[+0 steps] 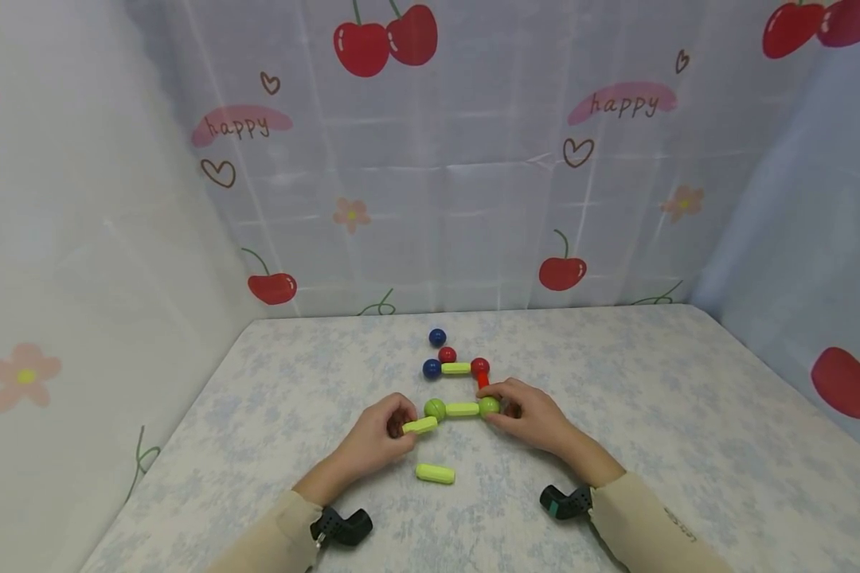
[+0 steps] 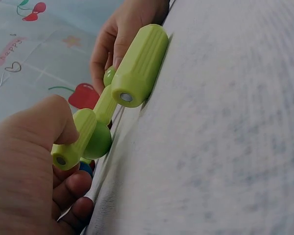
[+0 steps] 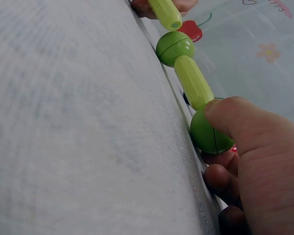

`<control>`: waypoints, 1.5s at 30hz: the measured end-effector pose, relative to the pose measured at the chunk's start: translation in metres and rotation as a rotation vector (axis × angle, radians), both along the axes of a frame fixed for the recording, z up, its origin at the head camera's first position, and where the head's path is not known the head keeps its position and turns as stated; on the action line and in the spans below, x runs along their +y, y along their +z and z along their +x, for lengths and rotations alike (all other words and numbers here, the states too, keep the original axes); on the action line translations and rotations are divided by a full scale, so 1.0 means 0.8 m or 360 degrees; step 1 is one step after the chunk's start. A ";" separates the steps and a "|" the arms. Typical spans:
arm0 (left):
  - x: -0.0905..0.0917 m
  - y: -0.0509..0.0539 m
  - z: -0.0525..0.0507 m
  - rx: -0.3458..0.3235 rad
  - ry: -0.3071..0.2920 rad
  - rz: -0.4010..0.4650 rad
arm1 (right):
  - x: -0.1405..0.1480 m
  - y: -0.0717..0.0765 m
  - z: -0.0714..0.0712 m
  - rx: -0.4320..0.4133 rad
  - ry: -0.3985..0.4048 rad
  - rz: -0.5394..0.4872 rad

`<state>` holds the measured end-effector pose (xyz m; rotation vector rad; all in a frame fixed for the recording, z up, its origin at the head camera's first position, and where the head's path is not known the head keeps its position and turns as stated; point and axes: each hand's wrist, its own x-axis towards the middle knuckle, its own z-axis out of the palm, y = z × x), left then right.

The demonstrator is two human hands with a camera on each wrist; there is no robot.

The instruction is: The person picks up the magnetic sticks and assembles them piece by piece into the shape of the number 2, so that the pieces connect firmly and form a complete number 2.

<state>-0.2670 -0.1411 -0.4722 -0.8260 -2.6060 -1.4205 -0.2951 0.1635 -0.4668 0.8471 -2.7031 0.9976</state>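
Pinching a lime rod (image 1: 420,426), the left hand (image 1: 378,434) holds it just beside the left green ball (image 1: 435,409), which a joining rod (image 1: 462,409) links to the right green ball (image 1: 489,407) gripped by the right hand (image 1: 533,415), with a loose rod (image 1: 435,474) on the near side and a red rod (image 1: 483,380) on the far side.

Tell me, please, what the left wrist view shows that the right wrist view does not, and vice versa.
Only the left wrist view shows the loose yellow-green rod lying on the table, and the outer end of the held rod in the left hand.

Only the right wrist view shows the held rod's opposite end, which faces the left green ball.

Both show the two hands, the held rod, the left green ball, the joined rod, the right green ball at the right hand, and the patterned curtain.
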 end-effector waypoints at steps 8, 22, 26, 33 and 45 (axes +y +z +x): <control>-0.003 -0.004 -0.003 0.0042 0.0081 0.0005 | -0.002 0.003 0.000 0.0013 0.0016 0.0007; -0.004 -0.004 -0.001 0.0009 0.0077 0.0010 | -0.003 0.001 -0.001 -0.0004 0.0013 0.0000; -0.004 -0.004 -0.001 0.0003 0.0066 0.0007 | -0.004 0.001 -0.001 -0.0012 0.0000 0.0004; -0.003 -0.004 -0.003 0.0044 0.0027 -0.0028 | -0.003 0.001 -0.001 -0.0001 -0.0009 0.0023; 0.000 0.002 -0.002 -0.0008 -0.0187 -0.0184 | -0.001 -0.001 -0.002 0.0004 -0.0041 0.0038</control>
